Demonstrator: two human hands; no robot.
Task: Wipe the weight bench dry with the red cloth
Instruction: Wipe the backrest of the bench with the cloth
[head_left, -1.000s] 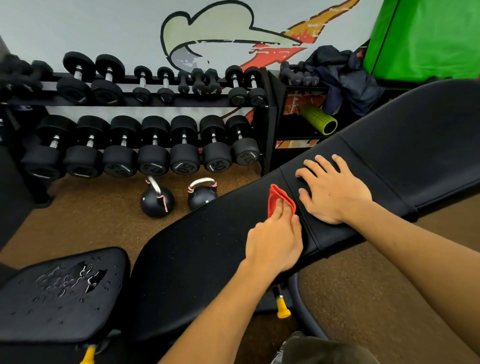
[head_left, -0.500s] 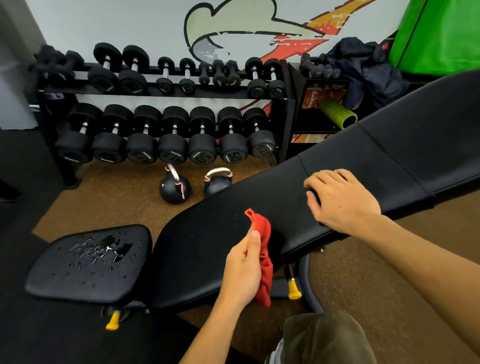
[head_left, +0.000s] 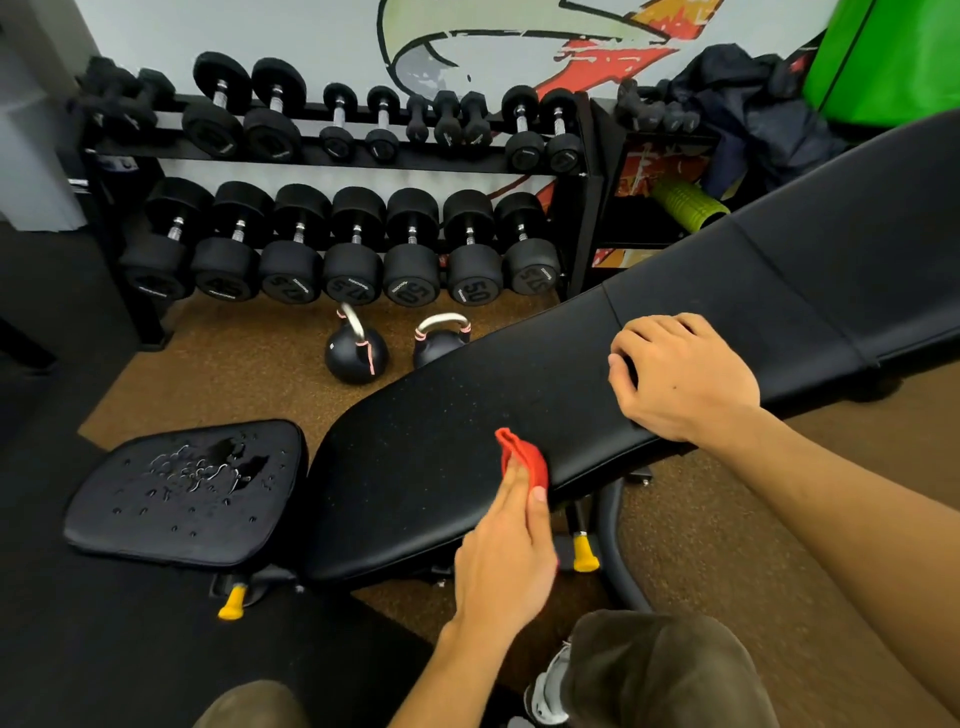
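Note:
The black weight bench runs from lower left to upper right: a long padded backrest (head_left: 431, 441) and a separate seat pad (head_left: 156, 525) at the left. Water drops and a small puddle (head_left: 202, 467) lie on the seat pad. My left hand (head_left: 506, 551) grips the bunched red cloth (head_left: 524, 457) at the near edge of the backrest. My right hand (head_left: 680, 379) rests on the backrest further right, fingers curled, holding nothing.
A two-tier dumbbell rack (head_left: 332, 156) stands behind the bench. Two kettlebells (head_left: 356, 353) sit on the brown floor beside it. A shelf with a green foam roller (head_left: 685, 205) and dark clothing is at the back right. Yellow adjustment knobs (head_left: 231, 605) stick out under the bench.
My left hand has drawn the red cloth back along the backrest toward the seat end and the near edge. The right hand's fingers have curled. The view has shifted left, showing more of the seat pad.

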